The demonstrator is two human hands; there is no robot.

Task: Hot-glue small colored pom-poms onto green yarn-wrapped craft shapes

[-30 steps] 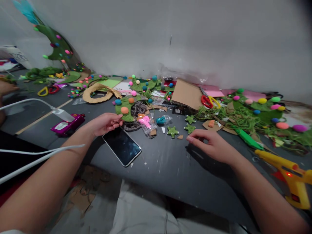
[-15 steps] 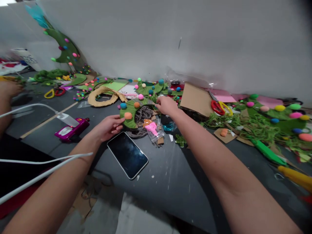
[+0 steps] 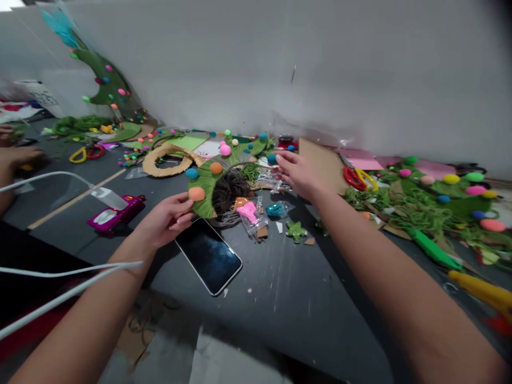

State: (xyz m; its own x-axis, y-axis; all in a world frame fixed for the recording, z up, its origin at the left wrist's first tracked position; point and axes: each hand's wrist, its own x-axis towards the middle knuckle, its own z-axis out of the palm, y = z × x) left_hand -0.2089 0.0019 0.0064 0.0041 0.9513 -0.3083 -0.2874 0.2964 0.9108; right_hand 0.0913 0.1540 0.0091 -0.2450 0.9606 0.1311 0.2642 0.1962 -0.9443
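Note:
My left hand [image 3: 170,218] pinches the lower left edge of a green crescent [image 3: 205,184], which carries orange, blue and pink balls and is raised over dark cord. My right hand [image 3: 294,173] has its thumb and fingertips closed on a small blue ball [image 3: 272,159], to the right of the crescent. Below the crescent lies a phone [image 3: 208,257] with a dark screen. Small plastic bags with a pink piece [image 3: 248,211] and a teal piece [image 3: 275,209] lie between my hands. A green star [image 3: 296,231] rests beneath my right wrist.
A straw ring [image 3: 163,160] lies behind my left hand. Red and yellow scissors [image 3: 355,178] lean by cardboard [image 3: 320,162]. A magenta power adapter [image 3: 116,215] with white cables is at left. Green yarn [image 3: 394,208] and a yellow tool [image 3: 480,288] lie right. Another person's hand [image 3: 22,157] is far left.
The crescent has tilted and shifted left with my left hand. My right hand has moved right and back from it, with the blue ball now showing at its fingertips. The green star is uncovered.

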